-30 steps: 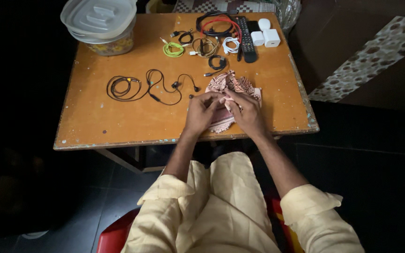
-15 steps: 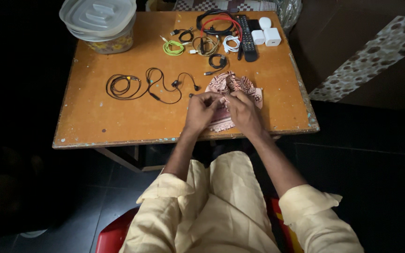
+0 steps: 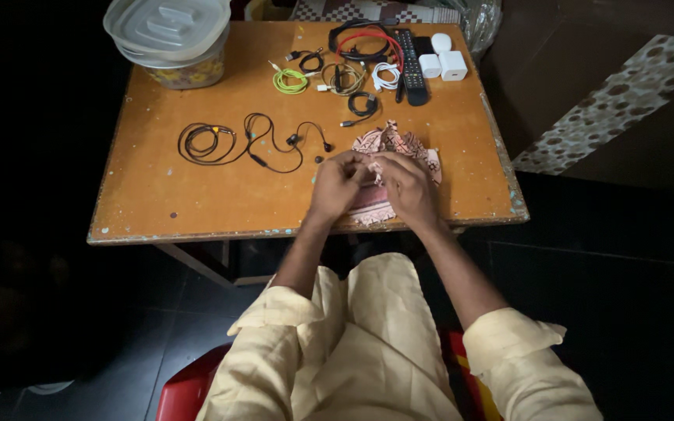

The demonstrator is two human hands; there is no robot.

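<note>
Both hands, left hand (image 3: pixel 338 184) and right hand (image 3: pixel 407 187), unmoved since earlier; fingers pinch patterned cloth pouch (image 3: pixel 399 148); black earphones (image 3: pixel 251 144) left of fingers on bench (image 3: pixel 196 195).

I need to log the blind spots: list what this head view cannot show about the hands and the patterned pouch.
- Head view: what the left hand and right hand pinch; their fingers cover it.
- Near half of the patterned cloth pouch: under both hands.
- Contents of the lidded plastic container: too dim, top cut by the edge.
- Floor beneath the wooden table: dark.
</note>
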